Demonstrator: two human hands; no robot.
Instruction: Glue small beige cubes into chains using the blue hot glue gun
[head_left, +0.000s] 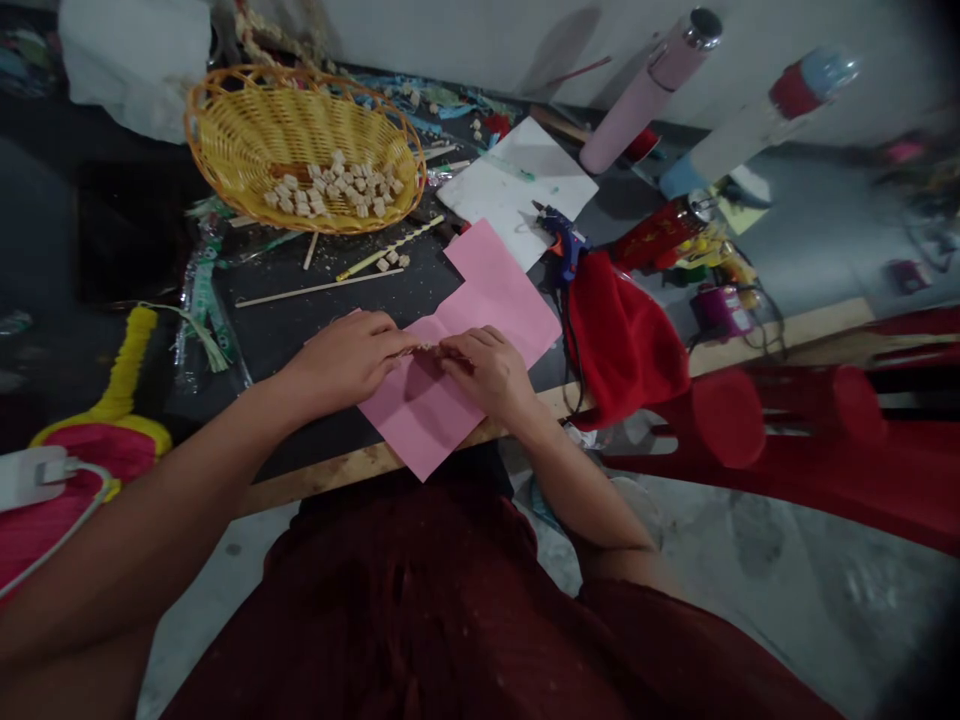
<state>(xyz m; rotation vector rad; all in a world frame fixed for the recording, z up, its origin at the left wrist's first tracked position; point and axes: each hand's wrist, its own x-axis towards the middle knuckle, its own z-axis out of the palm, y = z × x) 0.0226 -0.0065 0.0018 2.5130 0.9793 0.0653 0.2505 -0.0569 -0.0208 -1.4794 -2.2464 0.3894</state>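
Both hands meet above a sheet of pink paper (435, 420) that overhangs the table's front edge. Between their fingertips runs a thin, pale, bumpy strip (426, 347), too small and too covered to name. My left hand (352, 355) is closed in a pinch on its left end. On the other end, my right hand (491, 372) pinches with thumb and fingers. Behind the hands lie a thin wooden stick (321, 290), a twisted yellow stick (390, 248) and several small pale cubes (392, 260).
A yellow wicker basket (247, 130) holds many pale cubes. White paper (480, 190), a blue glue gun (564, 240) and red cloth (622, 340) sit to the right. A pink flask (637, 105) stands behind. Left is a pink-and-yellow object (112, 430); a red chair (810, 470) is at right.
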